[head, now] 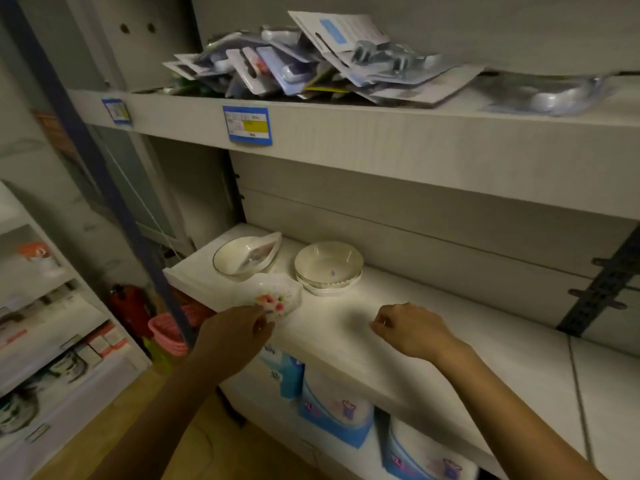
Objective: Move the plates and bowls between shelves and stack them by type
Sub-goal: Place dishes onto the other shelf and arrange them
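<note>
Midway through the sorting, by judgement. Pinching the near rim of the small floral dish (278, 294) with the left hand (235, 332), with thumb and fingers curled onto it. Found at the front edge of the middle shelf (433, 344), just beside the stack of white scalloped bowls (329, 268) and in front of the gold-rimmed leaf-shaped dish (247, 254). Cannot tell whether lifted a little or touching the board.

Holding nothing with the right hand (410, 327), with fingers loosely curled and relaxed, over a bare part of the same shelf, well apart from the bowls.

Probably either setting the floral dish down or taking it away; impossible to decide from one look. Next, likely: calls for a place of its own, since matching neither the round bowls nor the leaf-shaped dish in form. Requires a level carry and a firm pinch, because of the thin rim and the closeness to the shelf edge. Could use the free right hand for support from below.

Above, on the upper shelf (381, 140), only a heap of blister packs (311, 64); below, blue-and-white packets (332, 407).
</note>
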{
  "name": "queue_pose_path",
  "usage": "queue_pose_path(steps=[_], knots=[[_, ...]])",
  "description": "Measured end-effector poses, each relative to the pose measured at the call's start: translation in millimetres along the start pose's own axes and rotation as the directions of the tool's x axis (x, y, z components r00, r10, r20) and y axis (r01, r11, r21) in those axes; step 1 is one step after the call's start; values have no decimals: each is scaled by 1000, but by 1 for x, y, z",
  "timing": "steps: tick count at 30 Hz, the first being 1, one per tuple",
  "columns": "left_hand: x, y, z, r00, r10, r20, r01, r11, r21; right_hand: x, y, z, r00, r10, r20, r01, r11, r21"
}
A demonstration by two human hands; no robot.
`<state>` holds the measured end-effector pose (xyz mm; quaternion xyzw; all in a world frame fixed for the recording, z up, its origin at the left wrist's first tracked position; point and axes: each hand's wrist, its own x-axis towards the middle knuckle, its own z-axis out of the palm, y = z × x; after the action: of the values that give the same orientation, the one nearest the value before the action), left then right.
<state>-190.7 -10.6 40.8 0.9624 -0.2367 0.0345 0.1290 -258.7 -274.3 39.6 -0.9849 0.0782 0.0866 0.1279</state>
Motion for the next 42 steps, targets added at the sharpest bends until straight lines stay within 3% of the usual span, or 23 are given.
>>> queue_pose_path(steps=[6,11,21,25,30,34,40,42], knots=[[49,-57,-14,1000,-7,-1,7,1000,-21,78,-16,10,978,206,-17,-199,961,193],[83,-89,-8,998,34,58,-33,999,-23,127,-31,18,933,359,-18,-352,923,159],[137,-162,-14,976,201,89,-192,976,-100,176,-57,36,751,660,24,-656,740,151],[154,-190,-12,978,176,115,-164,981,-101,181,-60,36,706,703,93,-700,671,243],[180,-208,-3,980,108,167,-89,989,-117,174,-67,25,707,707,-27,-654,667,358],[204,-209,13,984,123,132,-120,992,-33,148,-77,20,700,709,-88,-625,667,405],[231,-203,38,942,41,333,-83,990,114,108,-104,15,661,731,-172,-620,660,424],[236,-199,45,918,14,397,-56,994,94,99,-110,18,652,736,-184,-625,658,420]])
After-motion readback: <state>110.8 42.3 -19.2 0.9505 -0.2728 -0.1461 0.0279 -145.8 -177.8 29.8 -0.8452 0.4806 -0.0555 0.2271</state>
